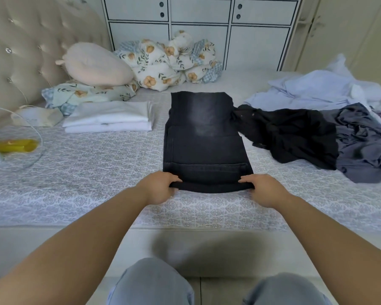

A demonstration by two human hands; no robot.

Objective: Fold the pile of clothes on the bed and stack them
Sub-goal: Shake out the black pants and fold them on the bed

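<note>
Both hands grip the near edge of folded black jeans (204,137) on the bed (86,172).
Left hand (161,190) and right hand (262,190) curl round the hem; unfolded clothes (306,133) lie right; what seems a folded white stack (110,116) sits left.

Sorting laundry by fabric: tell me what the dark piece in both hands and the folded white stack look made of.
Dark trousers: likely black denim; matte, with a faded grey patch and stitched seams. Left hand and right hand each grip the near folded edge.
Folded white stack: seems soft cotton or similar knit; smooth, matte, rounded folds. The exact fibre cannot be told.
</note>
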